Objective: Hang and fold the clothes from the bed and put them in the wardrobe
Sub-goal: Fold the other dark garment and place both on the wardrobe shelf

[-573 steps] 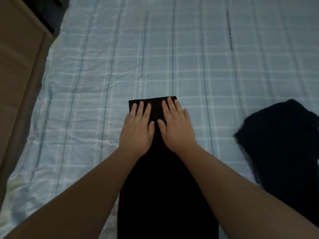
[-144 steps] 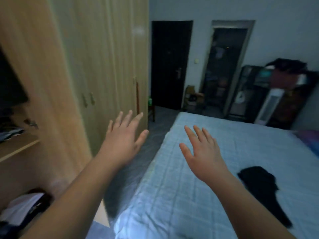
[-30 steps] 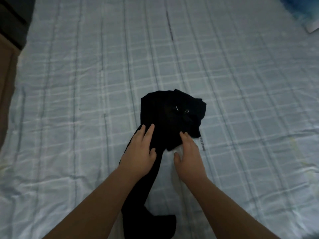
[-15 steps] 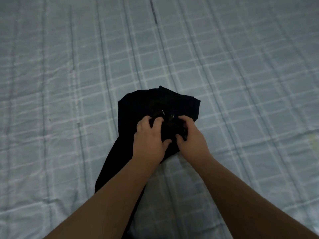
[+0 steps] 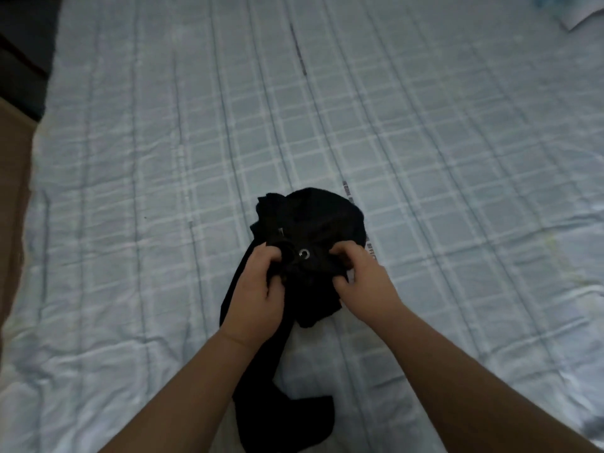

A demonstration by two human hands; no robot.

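Note:
A crumpled black garment (image 5: 313, 220) with a small metal eyelet lies bunched on the light blue checked bed (image 5: 425, 158). One long dark part of it trails toward the near edge. My left hand (image 5: 258, 289) grips the bunched cloth on the left side, fingers curled into it. My right hand (image 5: 362, 279) grips the cloth on the right side of the eyelet, thumb and fingers pinching the fabric. Both hands lift the bunch slightly off the sheet.
A wooden wardrobe side (image 5: 13, 197) runs along the left edge, with dark floor (image 5: 23, 44) at the top left. Something blue and white (image 5: 578, 11) sits at the top right corner of the bed.
From flat on the garment a second ago, my hands have curled and gathered its upper part. The view has shifted, so the garment sits lower in the frame.

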